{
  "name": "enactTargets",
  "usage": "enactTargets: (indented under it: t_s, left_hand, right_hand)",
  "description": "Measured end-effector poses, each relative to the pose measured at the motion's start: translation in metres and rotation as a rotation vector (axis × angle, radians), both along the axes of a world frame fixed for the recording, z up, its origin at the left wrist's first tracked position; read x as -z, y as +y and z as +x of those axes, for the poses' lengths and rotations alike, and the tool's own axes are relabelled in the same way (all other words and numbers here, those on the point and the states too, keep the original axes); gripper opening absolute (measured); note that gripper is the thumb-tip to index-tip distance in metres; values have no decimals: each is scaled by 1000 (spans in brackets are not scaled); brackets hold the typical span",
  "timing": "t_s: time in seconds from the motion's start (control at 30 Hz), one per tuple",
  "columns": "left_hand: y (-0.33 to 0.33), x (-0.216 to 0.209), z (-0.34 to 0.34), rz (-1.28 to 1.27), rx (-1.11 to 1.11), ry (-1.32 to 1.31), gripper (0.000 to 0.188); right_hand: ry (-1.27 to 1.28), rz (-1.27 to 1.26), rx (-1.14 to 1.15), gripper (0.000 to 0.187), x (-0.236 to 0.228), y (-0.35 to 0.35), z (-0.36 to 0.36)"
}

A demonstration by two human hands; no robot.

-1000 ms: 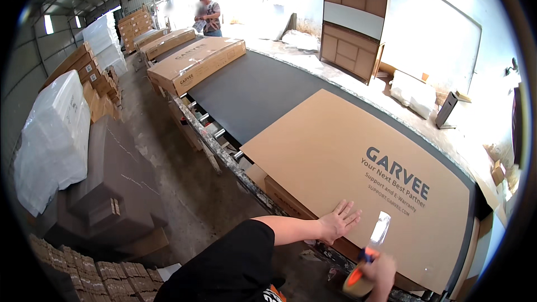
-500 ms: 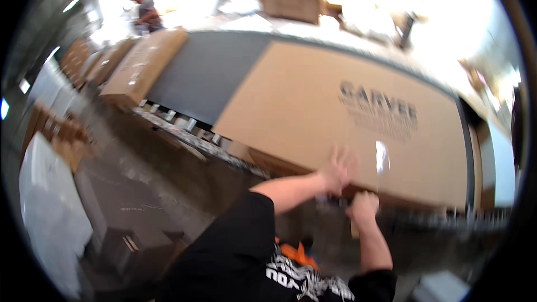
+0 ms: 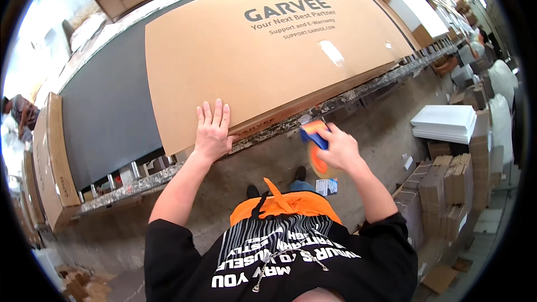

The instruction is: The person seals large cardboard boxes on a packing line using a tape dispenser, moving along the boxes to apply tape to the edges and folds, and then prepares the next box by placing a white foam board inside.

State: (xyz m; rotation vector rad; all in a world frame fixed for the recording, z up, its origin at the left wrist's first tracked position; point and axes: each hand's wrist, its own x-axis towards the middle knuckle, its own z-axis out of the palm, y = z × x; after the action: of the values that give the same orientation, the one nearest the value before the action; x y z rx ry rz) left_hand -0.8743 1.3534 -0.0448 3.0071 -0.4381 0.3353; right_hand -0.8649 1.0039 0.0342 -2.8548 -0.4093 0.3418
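A large flat brown cardboard box (image 3: pixel 224 61) with dark print lies on the conveyor before me. My left hand (image 3: pixel 212 136) rests on its top near the left front corner, fingers spread, thumb at the front edge. Off the box's near side, my right hand (image 3: pixel 342 150) is wrapped around a blue and orange tape dispenser (image 3: pixel 319 142), slightly blurred. Its orange wheel hangs below the fingers, over the floor. On the box top a shiny patch of clear tape (image 3: pixel 331 53) catches the light.
The dark conveyor belt (image 3: pixel 106 106) carries another brown box (image 3: pixel 53 156) on the left. A person (image 3: pixel 23 113) is at the far left. To the right stand stacked white panels (image 3: pixel 444 122) and bundles of cardboard (image 3: pixel 447 190). Metal rail (image 3: pixel 134 190) edges the conveyor.
The view has turned. My left hand has shifted along the box's near edge to its left corner. My right hand has come away from the near edge, the tape dispenser now plainly showing in it.
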Motion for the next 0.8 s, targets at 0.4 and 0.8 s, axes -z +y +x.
enactTargets:
  t_s: [0.4,0.8]
  left_hand:
    - [17,50,-20,-222,-32,-154,79]
    - [26,50,-22,-244,-77,-164,69]
  right_hand:
    - [82,-132,-304,37,-49,244,116]
    - [243,-191,-289,37,41,169,-18]
